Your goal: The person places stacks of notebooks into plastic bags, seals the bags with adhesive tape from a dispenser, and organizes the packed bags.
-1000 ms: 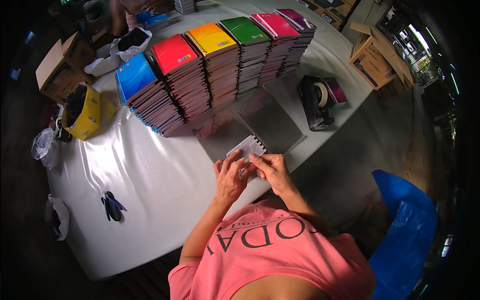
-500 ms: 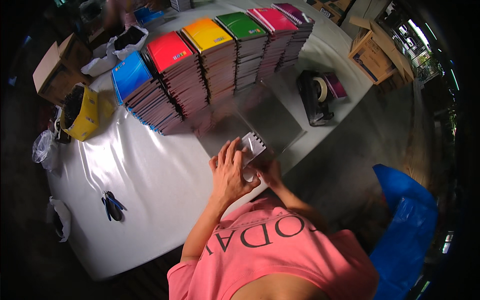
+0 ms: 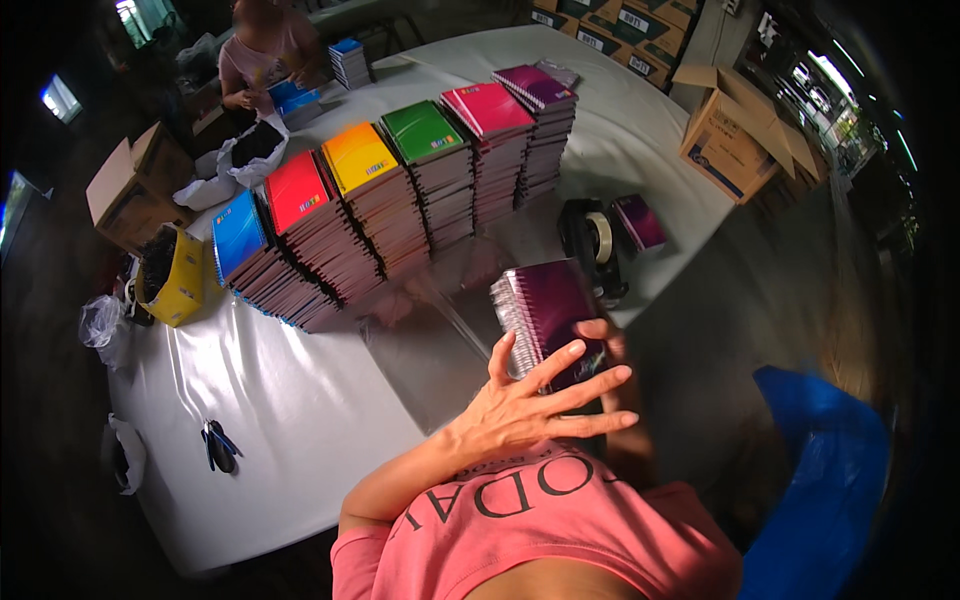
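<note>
Left hand (image 3: 530, 400) — fingers spread flat against the cover of a purple spiral notebook (image 3: 555, 315) | Right hand (image 3: 605, 340) — mostly hidden behind it, fingertips curled round its right edge | Notebook — raised upright above the white worktop (image 3: 300, 410), near the tape dispenser (image 3: 595, 245) | Behind — coloured notebook stacks (image 3: 400, 190).

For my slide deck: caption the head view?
Both hands, left hand spread, hold a purple notebook beside stacked notebooks.

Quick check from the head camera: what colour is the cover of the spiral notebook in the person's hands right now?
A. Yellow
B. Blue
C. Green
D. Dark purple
D: the spiral notebook under the spread left hand has a dark purple cover.
</note>
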